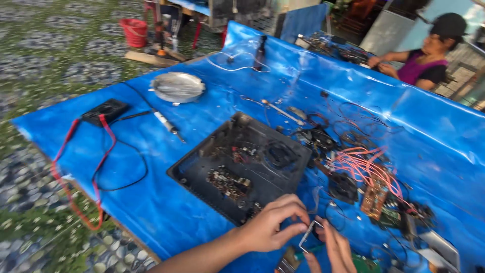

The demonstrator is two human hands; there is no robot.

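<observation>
Pinching a small metal piece [309,233] over the blue table cover [429,141].
Left hand [270,227] and right hand [333,248] both closed on it, at five o'clock from the black casing [240,167]; circuit board [375,198] at three o'clock.

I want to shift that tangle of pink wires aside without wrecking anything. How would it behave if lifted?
The pink wires look thin and looping, so probably floppy and light. They seem to run to a small brown circuit board, which would likely drag along. They overlap darker wires, so snagging seems likely.
</observation>
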